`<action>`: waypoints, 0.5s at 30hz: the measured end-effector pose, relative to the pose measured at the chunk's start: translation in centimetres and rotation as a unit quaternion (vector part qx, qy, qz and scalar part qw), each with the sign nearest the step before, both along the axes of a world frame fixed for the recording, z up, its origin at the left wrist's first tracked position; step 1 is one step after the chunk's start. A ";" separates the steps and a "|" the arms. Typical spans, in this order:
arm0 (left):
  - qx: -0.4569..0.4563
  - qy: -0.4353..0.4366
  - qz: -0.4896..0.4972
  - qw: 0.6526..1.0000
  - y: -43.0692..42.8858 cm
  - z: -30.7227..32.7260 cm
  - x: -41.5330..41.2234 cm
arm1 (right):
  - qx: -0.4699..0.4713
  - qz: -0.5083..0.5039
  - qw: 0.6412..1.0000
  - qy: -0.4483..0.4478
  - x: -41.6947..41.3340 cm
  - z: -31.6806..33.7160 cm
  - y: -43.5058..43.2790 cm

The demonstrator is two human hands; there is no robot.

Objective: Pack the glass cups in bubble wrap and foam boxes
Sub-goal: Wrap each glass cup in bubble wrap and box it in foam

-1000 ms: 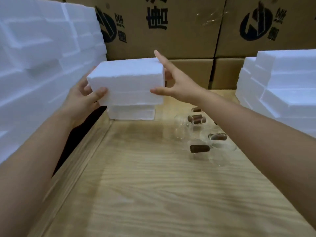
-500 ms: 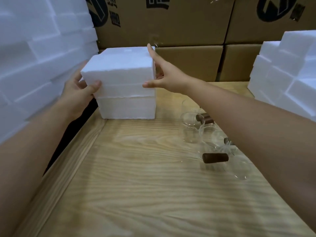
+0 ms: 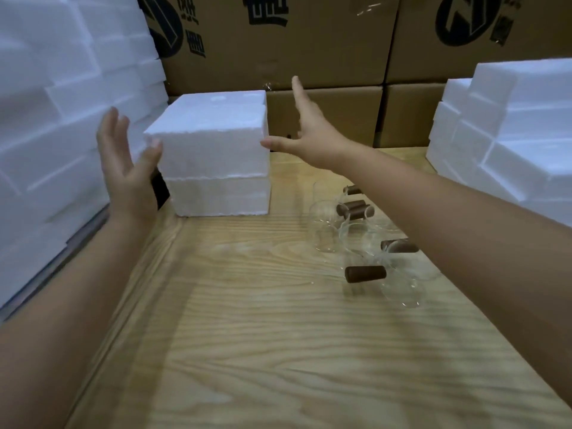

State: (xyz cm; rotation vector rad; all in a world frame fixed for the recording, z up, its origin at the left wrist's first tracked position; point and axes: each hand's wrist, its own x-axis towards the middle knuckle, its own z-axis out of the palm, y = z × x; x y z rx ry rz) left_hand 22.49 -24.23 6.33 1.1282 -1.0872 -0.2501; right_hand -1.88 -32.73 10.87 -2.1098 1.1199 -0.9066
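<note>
Two white foam boxes are stacked at the back left of the wooden table (image 3: 278, 351): the upper foam box (image 3: 210, 140) rests on the lower foam box (image 3: 219, 196). My left hand (image 3: 127, 168) is open just left of the upper box, its thumb tip near the box's front corner. My right hand (image 3: 306, 131) is open at the box's right side, fingers spread, thumb close to the corner. Several clear glass cups (image 3: 365, 239) with brown wooden handles stand and lie to the right, partly under my right forearm.
Foam boxes are piled in a tall wall on the left (image 3: 58, 119) and in a stack on the right (image 3: 507, 131). Printed cardboard cartons (image 3: 309, 41) line the back. A dark gap runs along the table's left edge.
The upper foam box came down onto the lower one. Both hands have let go of it and drawn a little away from its sides.
</note>
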 end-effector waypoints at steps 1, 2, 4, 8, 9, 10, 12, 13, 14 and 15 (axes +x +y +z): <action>-0.027 -0.039 0.032 0.998 1.1 -0.1 -1.3 | -0.011 -0.020 1.000 0.006 -1.1 0.4 1.0; -0.045 -0.076 0.055 0.995 2.2 -0.4 -2.7 | -0.024 -0.038 0.999 0.008 -2.2 0.7 2.1; -0.058 -0.122 0.060 0.989 4.2 -0.9 -6.0 | -0.052 -0.059 0.997 -0.007 -4.9 0.8 4.8; -0.007 -0.112 -0.027 0.993 7.9 -2.0 -13.4 | -0.097 -0.107 0.987 -0.073 -9.9 -0.8 10.8; 0.008 -0.100 -0.047 0.994 8.7 -2.5 -15.0 | -0.107 -0.131 0.981 -0.096 -11.0 -1.5 12.2; 0.027 -0.080 -0.064 0.994 9.5 -3.1 -16.6 | -0.114 -0.159 0.973 -0.123 -12.0 -2.2 13.7; 0.076 -0.017 -0.083 0.993 10.7 -4.5 -19.3 | -0.117 -0.221 0.950 -0.186 -13.7 -4.0 16.3; 0.106 0.018 -0.089 0.990 11.2 -5.2 -20.4 | -0.111 -0.256 0.936 -0.216 -14.4 -5.0 17.5; 0.135 0.045 -0.098 0.985 11.6 -5.8 -21.3 | -0.093 -0.291 0.921 -0.244 -14.9 -6.1 18.4; 0.165 0.057 -0.106 0.979 11.8 -6.5 -21.9 | -0.067 -0.322 0.906 -0.266 -15.2 -7.2 19.3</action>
